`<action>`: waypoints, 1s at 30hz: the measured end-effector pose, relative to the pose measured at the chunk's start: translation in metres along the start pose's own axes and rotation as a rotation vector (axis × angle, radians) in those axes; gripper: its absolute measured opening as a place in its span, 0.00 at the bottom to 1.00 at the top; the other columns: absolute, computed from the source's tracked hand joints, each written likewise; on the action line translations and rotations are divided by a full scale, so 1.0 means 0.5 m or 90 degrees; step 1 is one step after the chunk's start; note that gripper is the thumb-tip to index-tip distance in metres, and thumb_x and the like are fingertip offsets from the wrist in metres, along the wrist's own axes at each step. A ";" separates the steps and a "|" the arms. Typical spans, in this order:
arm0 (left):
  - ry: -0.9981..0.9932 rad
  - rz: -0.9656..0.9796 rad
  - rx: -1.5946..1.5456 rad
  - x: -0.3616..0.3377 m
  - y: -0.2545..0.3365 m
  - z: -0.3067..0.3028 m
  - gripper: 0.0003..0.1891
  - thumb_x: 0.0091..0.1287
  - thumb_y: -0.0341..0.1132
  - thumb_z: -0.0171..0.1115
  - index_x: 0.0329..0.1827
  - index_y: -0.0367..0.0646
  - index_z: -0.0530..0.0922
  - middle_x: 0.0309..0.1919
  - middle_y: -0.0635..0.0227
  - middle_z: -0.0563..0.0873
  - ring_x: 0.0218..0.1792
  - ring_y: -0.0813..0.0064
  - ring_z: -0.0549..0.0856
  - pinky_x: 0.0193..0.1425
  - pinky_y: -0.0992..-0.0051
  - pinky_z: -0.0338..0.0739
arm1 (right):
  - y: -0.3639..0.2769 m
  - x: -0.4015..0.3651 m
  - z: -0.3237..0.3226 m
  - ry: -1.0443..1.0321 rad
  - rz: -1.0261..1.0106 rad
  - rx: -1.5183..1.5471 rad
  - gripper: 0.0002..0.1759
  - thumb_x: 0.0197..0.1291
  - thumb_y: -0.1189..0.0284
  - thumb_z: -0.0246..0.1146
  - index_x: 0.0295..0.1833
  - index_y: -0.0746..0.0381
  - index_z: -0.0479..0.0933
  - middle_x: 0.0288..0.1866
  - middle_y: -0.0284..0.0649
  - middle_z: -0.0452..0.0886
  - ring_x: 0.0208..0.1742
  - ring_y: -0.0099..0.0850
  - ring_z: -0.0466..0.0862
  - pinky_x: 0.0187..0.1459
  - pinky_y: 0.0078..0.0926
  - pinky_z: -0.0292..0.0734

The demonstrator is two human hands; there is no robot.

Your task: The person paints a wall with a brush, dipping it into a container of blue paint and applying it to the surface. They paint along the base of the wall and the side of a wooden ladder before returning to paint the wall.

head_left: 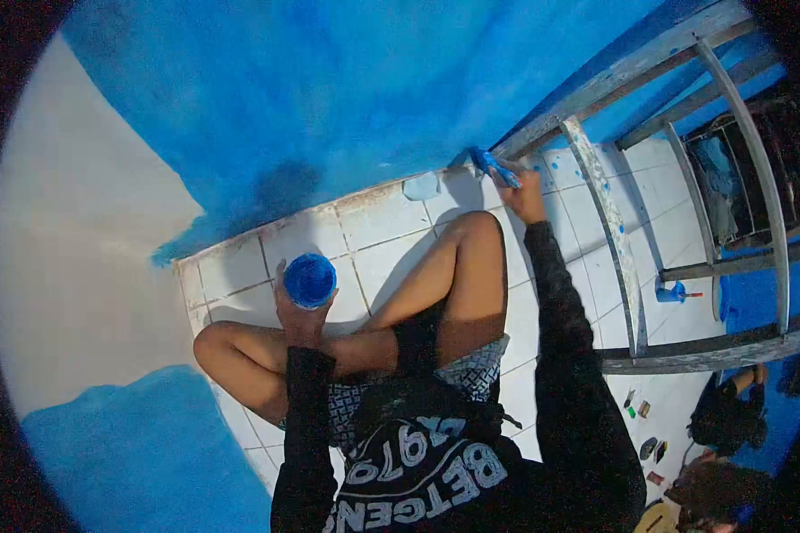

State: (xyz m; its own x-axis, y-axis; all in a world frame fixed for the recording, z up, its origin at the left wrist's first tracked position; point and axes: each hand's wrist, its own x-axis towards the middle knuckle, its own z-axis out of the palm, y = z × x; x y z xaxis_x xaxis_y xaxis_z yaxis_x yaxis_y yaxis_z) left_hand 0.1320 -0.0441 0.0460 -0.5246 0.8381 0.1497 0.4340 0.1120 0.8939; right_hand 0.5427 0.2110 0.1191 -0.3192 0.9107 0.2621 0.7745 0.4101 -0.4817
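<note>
**Low brushwork where the blue wall (329,89) meets the tiled floor (382,218)**

The brush (495,170) is at the floor's wall-side edge, well to the right of the floor's left corner and near the upper end of a rung of the ladder (615,231). The right hand (526,194) has its fingers closed round the handle, the bristle end pointing to the foot of the wall. Whether the bristles press on the wall or sit just off it is hard to tell at this size. The left hand (300,322) curls round the tub (309,281) of blue paint, which is held above the floor, nearer that left corner, its open mouth facing up.

For a clean line here, a light load should serve best: wipe the bristles on the tub's rim, lay their tips to the wall just above the floor's edge, and draw sideways in short, even strokes. Too wet a brush would probably run onto the tiles; a pale blue patch (420,186) already lies at that edge. The ladder leaves little room on the right, so a low wrist and a stroke leading away from it look safer. Hold the tub level, and bring it nearer to shorten the carry and catch drips.
</note>
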 end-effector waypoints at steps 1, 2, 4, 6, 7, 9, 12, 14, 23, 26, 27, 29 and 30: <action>-0.001 0.002 -0.002 0.002 0.009 0.001 0.56 0.37 0.39 0.86 0.72 0.42 0.63 0.63 0.51 0.75 0.61 0.53 0.78 0.65 0.60 0.75 | 0.025 -0.017 0.034 0.142 0.001 -0.001 0.16 0.60 0.65 0.69 0.47 0.67 0.83 0.40 0.50 0.87 0.37 0.43 0.87 0.41 0.38 0.81; -0.009 0.005 0.034 0.005 0.026 -0.004 0.56 0.37 0.40 0.86 0.72 0.42 0.63 0.63 0.51 0.75 0.61 0.52 0.78 0.65 0.59 0.75 | 0.033 -0.034 0.055 0.283 0.002 0.000 0.16 0.61 0.65 0.68 0.45 0.68 0.83 0.36 0.50 0.87 0.35 0.43 0.87 0.39 0.38 0.80; -0.022 0.011 0.073 0.007 0.045 -0.007 0.56 0.37 0.40 0.86 0.73 0.42 0.63 0.63 0.50 0.75 0.61 0.52 0.78 0.65 0.59 0.75 | -0.113 -0.034 0.069 0.400 0.143 0.124 0.16 0.62 0.66 0.68 0.45 0.70 0.82 0.35 0.52 0.85 0.32 0.34 0.86 0.32 0.33 0.82; -0.011 0.012 0.106 0.004 0.054 -0.010 0.56 0.38 0.41 0.86 0.73 0.42 0.62 0.64 0.50 0.75 0.61 0.52 0.78 0.64 0.58 0.75 | -0.161 -0.023 0.162 0.431 0.223 0.266 0.19 0.66 0.66 0.65 0.53 0.71 0.78 0.44 0.58 0.84 0.36 0.41 0.88 0.37 0.38 0.83; -0.015 0.014 0.111 0.003 0.060 -0.014 0.56 0.38 0.41 0.86 0.73 0.42 0.62 0.64 0.50 0.75 0.61 0.52 0.78 0.64 0.58 0.75 | -0.215 -0.024 0.182 0.447 0.176 0.134 0.19 0.67 0.67 0.63 0.55 0.71 0.77 0.44 0.58 0.83 0.42 0.45 0.86 0.44 0.39 0.82; -0.031 -0.036 0.073 0.001 0.076 -0.022 0.57 0.38 0.41 0.86 0.74 0.42 0.61 0.64 0.49 0.74 0.61 0.52 0.78 0.65 0.59 0.75 | -0.291 -0.021 0.272 0.333 0.254 0.104 0.17 0.67 0.69 0.61 0.55 0.70 0.76 0.47 0.59 0.82 0.47 0.51 0.84 0.50 0.41 0.79; 0.031 -0.019 0.031 -0.008 0.049 -0.022 0.57 0.38 0.40 0.86 0.74 0.42 0.61 0.64 0.50 0.75 0.61 0.53 0.79 0.65 0.61 0.75 | -0.386 -0.057 0.366 0.377 0.033 0.168 0.20 0.61 0.77 0.60 0.59 0.68 0.73 0.43 0.56 0.79 0.46 0.54 0.81 0.46 0.45 0.77; 0.056 -0.034 0.017 -0.006 0.048 -0.022 0.57 0.38 0.40 0.86 0.74 0.43 0.61 0.63 0.50 0.76 0.61 0.54 0.79 0.65 0.61 0.74 | -0.415 -0.080 0.361 0.245 0.059 0.249 0.22 0.59 0.79 0.62 0.61 0.67 0.73 0.49 0.56 0.80 0.51 0.53 0.80 0.49 0.42 0.78; 0.070 -0.082 0.063 -0.007 0.104 -0.035 0.55 0.42 0.37 0.85 0.75 0.47 0.60 0.62 0.54 0.77 0.59 0.59 0.80 0.66 0.63 0.74 | -0.137 -0.012 0.194 0.290 0.055 0.269 0.18 0.59 0.67 0.72 0.49 0.68 0.84 0.30 0.40 0.86 0.30 0.22 0.84 0.34 0.23 0.79; 0.063 -0.084 0.075 -0.002 0.091 -0.027 0.55 0.42 0.36 0.85 0.75 0.46 0.60 0.61 0.56 0.78 0.59 0.60 0.80 0.66 0.64 0.74 | -0.095 -0.013 0.150 0.330 0.163 0.498 0.19 0.61 0.67 0.71 0.50 0.70 0.83 0.32 0.39 0.87 0.30 0.24 0.84 0.33 0.24 0.79; 0.063 -0.075 0.041 -0.003 0.080 -0.022 0.55 0.42 0.36 0.85 0.75 0.47 0.60 0.60 0.56 0.78 0.59 0.60 0.80 0.66 0.64 0.74 | -0.098 -0.014 0.142 0.351 0.226 0.429 0.19 0.62 0.66 0.70 0.51 0.70 0.82 0.33 0.41 0.87 0.31 0.26 0.85 0.34 0.26 0.80; 0.060 -0.070 0.056 -0.002 0.060 -0.020 0.55 0.41 0.37 0.85 0.75 0.47 0.60 0.60 0.57 0.78 0.58 0.60 0.80 0.66 0.63 0.74 | -0.114 -0.008 0.155 0.426 0.239 0.177 0.19 0.65 0.63 0.66 0.49 0.70 0.82 0.33 0.50 0.86 0.33 0.37 0.87 0.36 0.32 0.80; 0.061 -0.064 0.072 -0.003 0.053 -0.019 0.55 0.40 0.37 0.85 0.74 0.47 0.61 0.60 0.57 0.79 0.58 0.60 0.81 0.66 0.63 0.74 | -0.160 -0.008 0.155 0.391 0.278 0.190 0.18 0.66 0.63 0.64 0.48 0.70 0.82 0.32 0.52 0.85 0.32 0.42 0.86 0.35 0.35 0.80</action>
State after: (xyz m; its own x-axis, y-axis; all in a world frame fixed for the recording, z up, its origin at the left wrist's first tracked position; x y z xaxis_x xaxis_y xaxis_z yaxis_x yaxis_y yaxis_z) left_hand 0.1374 -0.0474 0.0735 -0.6351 0.7650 0.1065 0.4522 0.2565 0.8542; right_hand 0.4399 0.1786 0.0918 0.4028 0.8373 0.3696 0.5532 0.0990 -0.8271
